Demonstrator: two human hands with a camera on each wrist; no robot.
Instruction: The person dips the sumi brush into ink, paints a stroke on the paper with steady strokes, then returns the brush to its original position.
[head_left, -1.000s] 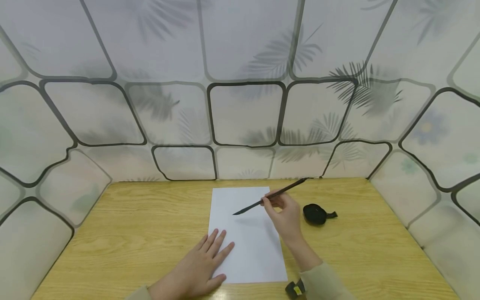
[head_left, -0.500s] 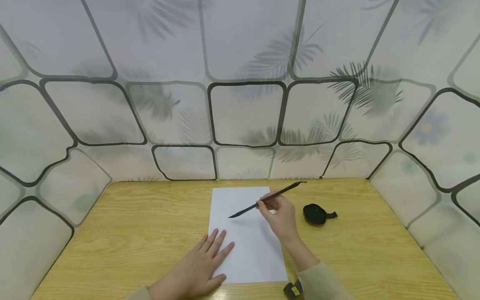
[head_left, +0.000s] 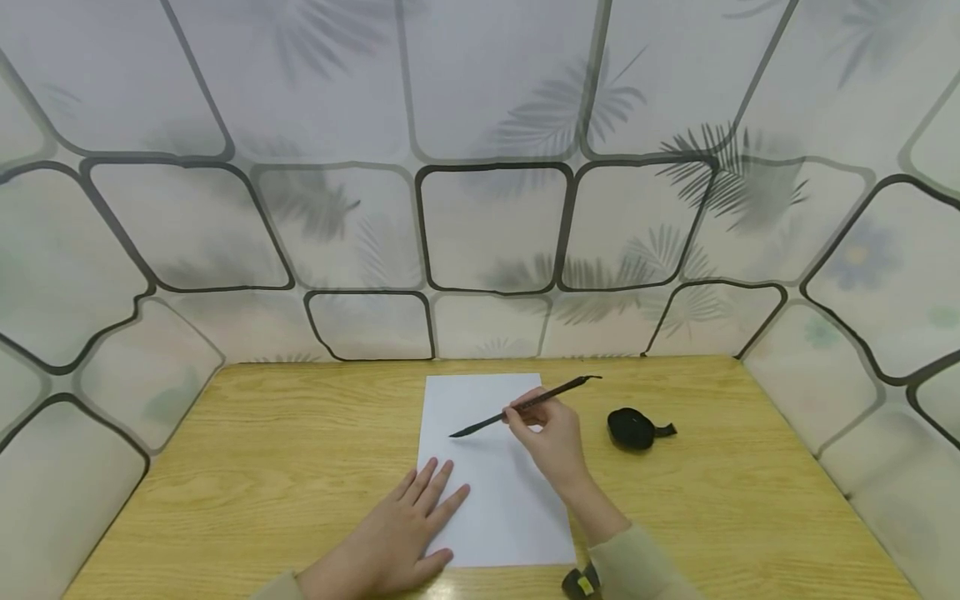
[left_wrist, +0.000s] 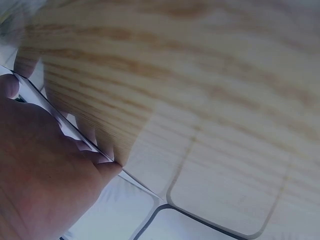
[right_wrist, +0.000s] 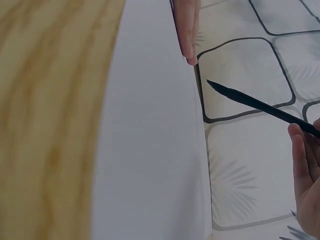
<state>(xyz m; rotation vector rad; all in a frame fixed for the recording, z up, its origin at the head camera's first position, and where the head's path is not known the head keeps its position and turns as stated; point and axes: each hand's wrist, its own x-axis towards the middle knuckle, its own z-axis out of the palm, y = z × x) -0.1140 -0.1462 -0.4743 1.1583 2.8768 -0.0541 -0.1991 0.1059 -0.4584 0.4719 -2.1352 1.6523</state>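
Note:
A blank sheet of white paper [head_left: 495, 517] lies on the wooden table. My left hand [head_left: 401, 529] rests flat on its lower left part with fingers spread; the left wrist view shows the same hand [left_wrist: 45, 165] edge-on against the tabletop. In my right hand [head_left: 551, 442] I pinch a dark ink brush [head_left: 540, 398], slanted with its pointed black tip to the lower left over the paper's upper part. The right wrist view shows the brush [right_wrist: 260, 104] with its tip apart from the paper [right_wrist: 150, 125], and my right hand [right_wrist: 307, 180] at the edge.
A small black dish with a short handle [head_left: 632, 428] stands on the table [head_left: 720, 500] right of the paper. Near my right sleeve is a black item with a yellow mark [head_left: 581, 583]. Patterned white fabric [head_left: 487, 225] walls the back and sides.
My right hand has moved left and slightly towards me, taking the brush tip lower and further left over the paper. My left hand has stayed in place.

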